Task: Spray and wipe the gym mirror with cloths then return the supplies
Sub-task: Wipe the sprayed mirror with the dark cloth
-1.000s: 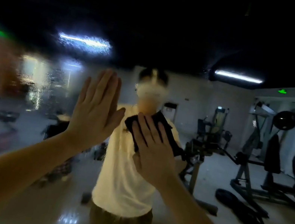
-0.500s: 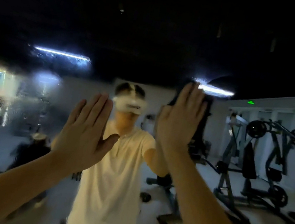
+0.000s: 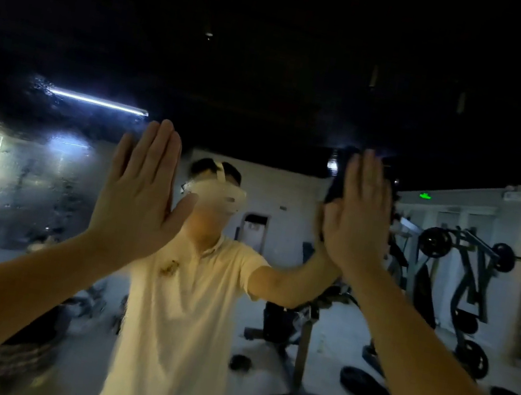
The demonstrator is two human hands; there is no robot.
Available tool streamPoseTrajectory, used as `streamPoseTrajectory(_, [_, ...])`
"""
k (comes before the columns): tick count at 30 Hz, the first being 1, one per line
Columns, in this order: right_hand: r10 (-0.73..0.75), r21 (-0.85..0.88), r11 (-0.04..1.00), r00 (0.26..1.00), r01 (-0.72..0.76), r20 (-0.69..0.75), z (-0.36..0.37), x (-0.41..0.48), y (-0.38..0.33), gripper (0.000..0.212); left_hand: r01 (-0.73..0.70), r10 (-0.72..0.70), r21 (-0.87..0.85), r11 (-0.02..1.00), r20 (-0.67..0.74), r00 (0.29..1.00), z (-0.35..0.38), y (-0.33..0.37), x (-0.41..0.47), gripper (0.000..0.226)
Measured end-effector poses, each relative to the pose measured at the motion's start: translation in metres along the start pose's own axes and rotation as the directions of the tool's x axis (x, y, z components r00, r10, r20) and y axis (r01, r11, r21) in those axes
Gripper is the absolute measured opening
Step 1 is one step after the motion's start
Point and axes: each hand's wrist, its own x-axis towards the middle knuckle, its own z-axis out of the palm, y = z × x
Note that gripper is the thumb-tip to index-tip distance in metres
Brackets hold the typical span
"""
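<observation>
The gym mirror (image 3: 27,191) fills the view; its left part is blurred with wet streaks and droplets. My left hand (image 3: 137,196) lies flat against the glass at centre left, fingers straight and together, with no cloth showing under it. To the right and a little higher, my right hand (image 3: 357,221) presses a dark cloth (image 3: 337,179) flat against the glass. Only the cloth's top and left edge show past my fingers. No spray bottle is in view.
The mirror reflects a person in a pale shirt (image 3: 184,305) between my arms. A weight bench (image 3: 306,344), a plate-loaded machine (image 3: 467,279) and weight plates on the floor (image 3: 365,386) are reflected at the right. The ceiling is dark, with strip lights.
My right hand has carried the dark cloth up and to the right across the glass, from chest height to head height. My left hand has stayed flat on the mirror.
</observation>
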Motion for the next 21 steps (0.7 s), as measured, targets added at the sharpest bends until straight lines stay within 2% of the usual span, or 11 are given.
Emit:
streamPoseTrajectory(2, [0.170,0.034,0.985,0.985,-0.170,-0.019,-0.002,0.004,0.026,0.070,0.005,-0.005,0.011,1.000,-0.010,1.000,0.001,0.002,0.000,0.085])
streamPoseTrajectory(4, [0.315,0.064,0.948,0.948,-0.313,-0.033,-0.003,0.008,0.021,0.071,-0.007,0.007,0.013,1.000,-0.009,1.000,0.001,0.001,0.000,0.086])
streamPoseTrajectory(6, [0.368,0.089,0.928,0.928,-0.363,-0.051,-0.003,0.011,-0.003,0.071,-0.012,0.012,0.005,1.000,-0.007,1.000,0.001,-0.001,0.001,0.087])
streamPoseTrajectory(10, [0.207,0.059,0.977,0.977,-0.204,-0.048,-0.001,0.020,-0.070,0.072,-0.057,0.057,-0.015,0.998,0.005,0.998,-0.003,-0.013,0.001,0.089])
streamPoseTrajectory(14, [0.077,0.047,0.996,0.997,-0.076,-0.012,-0.003,0.029,-0.141,0.073,-0.127,0.126,-0.029,0.991,-0.027,0.992,-0.019,-0.043,-0.004,0.081])
streamPoseTrajectory(21, [-0.148,0.093,0.985,0.989,0.145,0.025,0.005,0.030,-0.254,0.074,0.028,-0.028,-0.012,1.000,-0.071,0.997,-0.033,-0.104,-0.041,0.079])
